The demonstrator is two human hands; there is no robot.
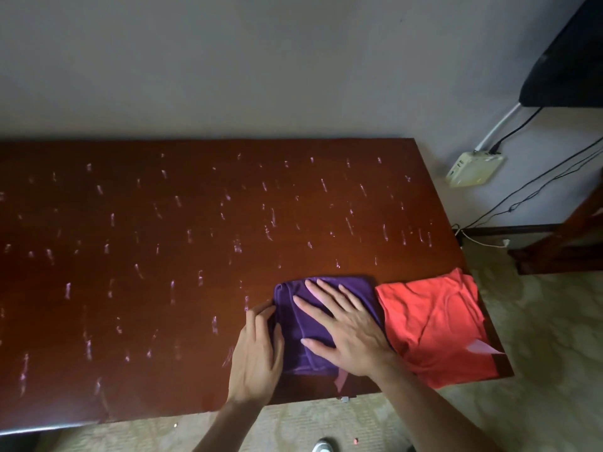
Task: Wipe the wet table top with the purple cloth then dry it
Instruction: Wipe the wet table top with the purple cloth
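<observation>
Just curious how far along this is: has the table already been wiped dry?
No: pale wet streaks still cover most of the table top, and the purple cloth lies folded under both hands near the front right corner.

Folded cloth (326, 321) on table (163, 288), apparently touching second cloth (437, 327) rightward
</observation>
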